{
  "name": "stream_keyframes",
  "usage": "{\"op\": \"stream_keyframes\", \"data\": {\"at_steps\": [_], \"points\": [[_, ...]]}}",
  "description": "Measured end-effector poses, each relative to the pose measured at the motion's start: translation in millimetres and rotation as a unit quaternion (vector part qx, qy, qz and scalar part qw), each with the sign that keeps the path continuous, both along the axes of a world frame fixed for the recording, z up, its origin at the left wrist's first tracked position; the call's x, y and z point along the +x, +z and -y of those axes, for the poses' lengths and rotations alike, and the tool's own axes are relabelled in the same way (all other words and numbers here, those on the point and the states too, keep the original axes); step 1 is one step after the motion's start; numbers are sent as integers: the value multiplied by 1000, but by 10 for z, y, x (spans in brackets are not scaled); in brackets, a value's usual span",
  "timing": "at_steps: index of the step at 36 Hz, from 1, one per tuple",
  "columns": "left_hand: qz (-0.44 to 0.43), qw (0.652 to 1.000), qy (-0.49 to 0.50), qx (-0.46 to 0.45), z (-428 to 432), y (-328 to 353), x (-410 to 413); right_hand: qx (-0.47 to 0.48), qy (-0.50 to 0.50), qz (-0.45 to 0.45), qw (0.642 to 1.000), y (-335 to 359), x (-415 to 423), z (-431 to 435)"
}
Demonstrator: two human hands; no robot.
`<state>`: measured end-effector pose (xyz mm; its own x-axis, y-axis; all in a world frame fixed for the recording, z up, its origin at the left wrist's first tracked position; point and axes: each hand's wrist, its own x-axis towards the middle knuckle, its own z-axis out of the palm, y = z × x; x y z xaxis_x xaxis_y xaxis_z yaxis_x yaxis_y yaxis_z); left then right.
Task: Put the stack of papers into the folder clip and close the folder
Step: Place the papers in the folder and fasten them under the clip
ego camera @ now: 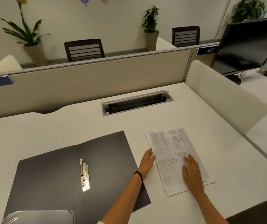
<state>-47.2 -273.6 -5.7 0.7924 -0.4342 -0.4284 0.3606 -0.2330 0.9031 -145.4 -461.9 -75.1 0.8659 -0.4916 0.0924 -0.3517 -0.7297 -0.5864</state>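
A dark grey folder [52,172] lies open and flat on the white desk at the left, with its metal clip [84,175] along the middle fold. To its right rests the stack of printed papers [169,152], slightly fanned. My left hand [147,160] touches the stack's left edge with fingers apart, a black band on its wrist. My right hand [192,172] lies flat on top of the papers, fingers spread. Neither hand grips anything.
A cable tray opening [137,102] is set in the desk [65,123] behind the papers. A beige partition [97,81] closes the back, a white side screen [223,94] the right. A monitor [249,46] stands on the neighbouring desk. A clear plastic sleeve [39,217] lies at the bottom left.
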Motion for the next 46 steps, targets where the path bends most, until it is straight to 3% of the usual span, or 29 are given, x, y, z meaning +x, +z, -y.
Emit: {"op": "stream_keyframes", "data": {"at_steps": [6,10,18,23,27,36,42,46], "points": [[-34,996,75,-31,137,-48,-24,7,-11,-8,1000,-14,25,3],[-64,989,133,7,270,-79,62,13,-10,-9,1000,-19,25,1],[-4,994,87,58,384,-103,69,17,-7,6,1000,46,16,-25],[55,988,110,95,486,-238,-40,14,-7,12,1000,61,21,-22],[18,993,116,19,517,-123,-193,21,-10,7,1000,54,10,-33],[6,996,93,11,400,-209,-345,21,-19,12,1000,101,13,-48],[54,994,97,-22,288,-138,-359,174,-98,82,977,345,135,-77],[66,992,94,-46,94,-76,-347,197,-167,114,959,475,212,-65]]}}
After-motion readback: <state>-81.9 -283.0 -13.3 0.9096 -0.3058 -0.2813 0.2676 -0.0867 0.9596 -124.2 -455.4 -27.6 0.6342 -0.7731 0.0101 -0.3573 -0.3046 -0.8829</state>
